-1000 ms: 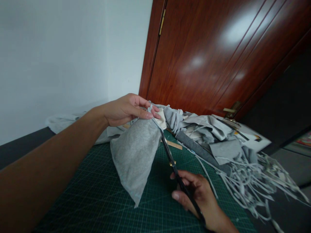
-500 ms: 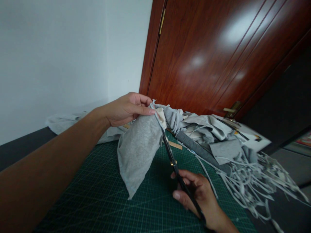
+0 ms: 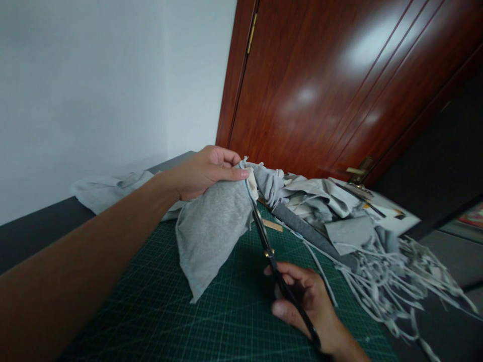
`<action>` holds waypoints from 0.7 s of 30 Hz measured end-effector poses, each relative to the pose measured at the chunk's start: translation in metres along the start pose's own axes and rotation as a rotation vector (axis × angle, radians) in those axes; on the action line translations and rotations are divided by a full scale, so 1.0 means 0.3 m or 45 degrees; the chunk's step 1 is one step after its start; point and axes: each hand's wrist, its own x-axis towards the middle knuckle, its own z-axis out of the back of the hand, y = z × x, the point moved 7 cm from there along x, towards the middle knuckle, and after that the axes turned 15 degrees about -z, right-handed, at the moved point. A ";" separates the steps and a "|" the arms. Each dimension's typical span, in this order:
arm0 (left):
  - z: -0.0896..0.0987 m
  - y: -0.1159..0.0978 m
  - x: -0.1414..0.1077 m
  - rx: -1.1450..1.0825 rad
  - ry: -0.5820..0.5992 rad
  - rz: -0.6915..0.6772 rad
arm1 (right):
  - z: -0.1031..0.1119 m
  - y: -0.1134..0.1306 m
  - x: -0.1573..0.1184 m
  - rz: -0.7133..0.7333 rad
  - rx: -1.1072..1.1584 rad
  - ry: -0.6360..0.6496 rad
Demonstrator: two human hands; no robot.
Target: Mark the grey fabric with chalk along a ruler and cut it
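A grey fabric piece (image 3: 213, 229) hangs from my left hand (image 3: 213, 171), its top edge pinched between thumb and fingers and its pointed lower end above the green cutting mat (image 3: 151, 311). My right hand (image 3: 307, 301) is wrapped round the handles of black scissors (image 3: 268, 254) with a brass-coloured pivot. The blades point up and away, and their tips are at the fabric's right edge, just below my left thumb. How far the blades are apart cannot be made out.
Grey fabric scraps (image 3: 350, 231) and thin cut strips (image 3: 392, 286) are heaped on the right. Pale cloth (image 3: 109, 188) lies at the far left. A wooden strip (image 3: 272, 225) rests behind the scissors. A wall and a brown door (image 3: 302, 75) stand behind.
My left hand has moved slightly right along with the fabric's top edge, and the fabric's lower point has swung left and up. The scissors and my right hand have barely moved.
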 end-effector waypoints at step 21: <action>-0.032 0.018 0.003 0.034 0.060 0.014 | 0.006 -0.031 -0.004 -0.078 0.003 -0.010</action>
